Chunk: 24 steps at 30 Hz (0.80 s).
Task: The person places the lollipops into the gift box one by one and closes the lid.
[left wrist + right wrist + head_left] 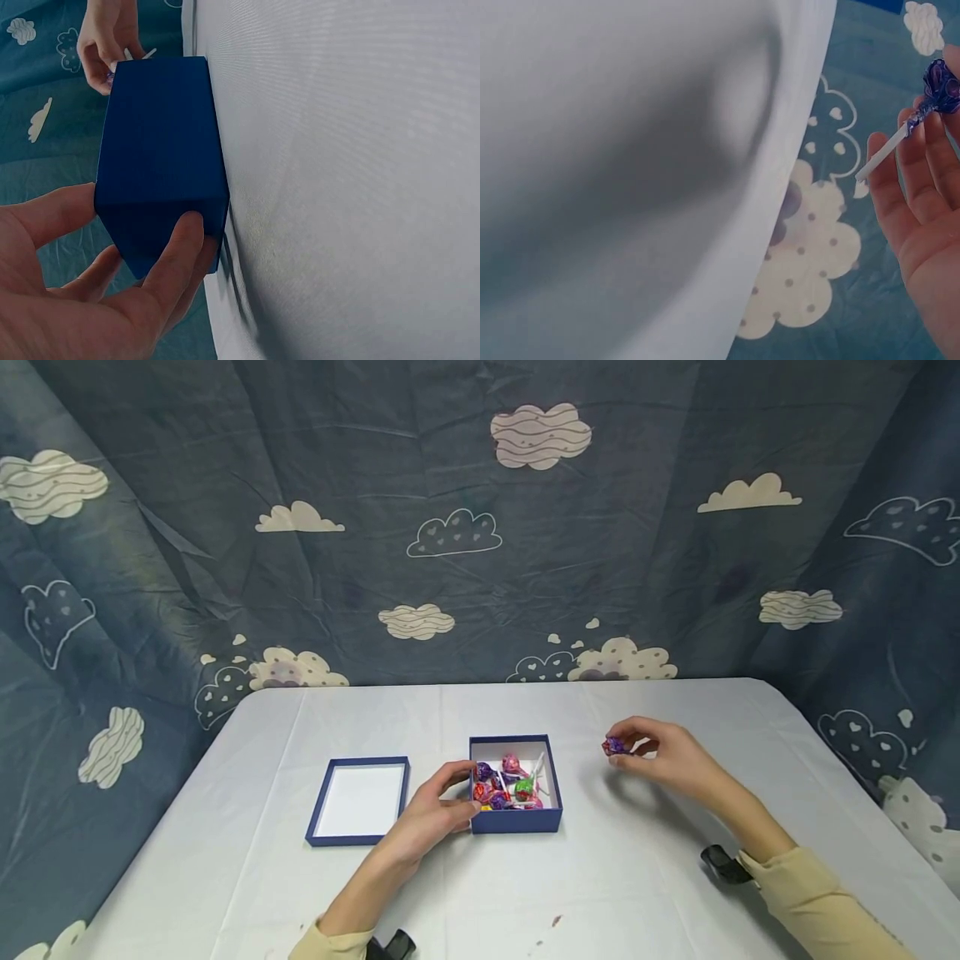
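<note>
A blue box (517,821) with a white inside stands open on the table, with several wrapped lollipops (522,788) in red, pink, green and purple lying in it. At its left side, my left hand (435,810) grips the box, thumb by the near corner and fingers along the wall. Off to the right of the box, above the table, my right hand (667,760) pinches a purple-wrapped lollipop (939,88). Its white stick points away from the fingertips in the right wrist view. The left wrist view shows the blue outer walls of the box, hiding its contents.
Left of the box lies its lid (360,802), blue-rimmed with the white inside facing up. A white cloth covers the table (600,877). Behind it hangs a dark blue curtain (450,468) with cloud prints. A few small dark marks dot the cloth in front.
</note>
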Tool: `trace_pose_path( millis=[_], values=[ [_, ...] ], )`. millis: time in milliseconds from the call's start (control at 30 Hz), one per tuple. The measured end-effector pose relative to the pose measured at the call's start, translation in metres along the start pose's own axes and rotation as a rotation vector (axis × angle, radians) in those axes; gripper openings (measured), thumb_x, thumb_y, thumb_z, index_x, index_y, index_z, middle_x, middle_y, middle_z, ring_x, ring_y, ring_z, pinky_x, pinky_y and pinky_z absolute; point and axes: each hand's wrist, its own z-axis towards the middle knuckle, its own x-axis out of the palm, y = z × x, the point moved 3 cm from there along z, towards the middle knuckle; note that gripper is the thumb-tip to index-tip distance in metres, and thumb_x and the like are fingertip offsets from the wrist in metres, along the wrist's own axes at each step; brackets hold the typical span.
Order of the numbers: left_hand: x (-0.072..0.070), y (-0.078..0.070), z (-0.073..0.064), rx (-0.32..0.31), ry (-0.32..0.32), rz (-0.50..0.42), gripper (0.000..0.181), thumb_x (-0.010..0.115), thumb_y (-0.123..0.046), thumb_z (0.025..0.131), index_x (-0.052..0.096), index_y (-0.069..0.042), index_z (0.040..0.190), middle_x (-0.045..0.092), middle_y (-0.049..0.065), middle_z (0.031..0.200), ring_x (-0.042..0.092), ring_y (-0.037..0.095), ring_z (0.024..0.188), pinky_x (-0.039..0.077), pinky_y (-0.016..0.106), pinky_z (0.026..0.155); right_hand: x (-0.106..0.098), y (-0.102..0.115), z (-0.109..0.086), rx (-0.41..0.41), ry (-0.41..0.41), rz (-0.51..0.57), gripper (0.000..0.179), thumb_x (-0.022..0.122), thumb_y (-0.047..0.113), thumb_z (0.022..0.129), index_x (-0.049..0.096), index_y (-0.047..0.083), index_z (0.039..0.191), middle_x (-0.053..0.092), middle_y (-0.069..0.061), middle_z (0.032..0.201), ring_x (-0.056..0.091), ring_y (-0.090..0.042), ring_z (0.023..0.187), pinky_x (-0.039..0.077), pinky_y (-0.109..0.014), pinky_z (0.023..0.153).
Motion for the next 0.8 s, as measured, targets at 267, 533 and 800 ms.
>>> trace_pose_path(
  millis=[267,533,800],
  values=[
    [0.0,0.0,-0.001,0.003,0.001,0.0,0.06,0.067,-0.007,0.087,0.046,-0.009,0.144,0.039,0.019,0.15,0.062,0.026,0.104,0.052,0.047,0.088,0.007,0.017,0.001,-0.04,0.0,0.035,0.027,0.078,0.017,0.085,0.066,0.014,0.109,0.069,0.007,0.097,0.062,-0.015,0.089,0.053,-0.032,0.078],
    [0.0,0.001,0.0,0.001,0.003,-0.001,0.06,0.067,-0.008,0.087,0.046,-0.01,0.144,0.038,0.019,0.15,0.062,0.025,0.104,0.052,0.046,0.088,0.015,0.034,0.005,-0.1,0.004,0.055,0.028,0.078,0.014,0.084,0.065,0.019,0.109,0.067,0.012,0.099,0.062,-0.012,0.091,0.052,-0.038,0.083],
    [-0.001,0.001,0.0,-0.002,0.0,-0.004,0.06,0.067,-0.007,0.087,0.046,-0.01,0.143,0.039,0.019,0.15,0.062,0.026,0.105,0.053,0.046,0.088,0.027,0.053,0.011,-0.188,0.064,0.068,0.031,0.079,0.013,0.083,0.067,0.021,0.111,0.066,0.015,0.103,0.062,-0.011,0.096,0.051,-0.038,0.088]
  ],
)
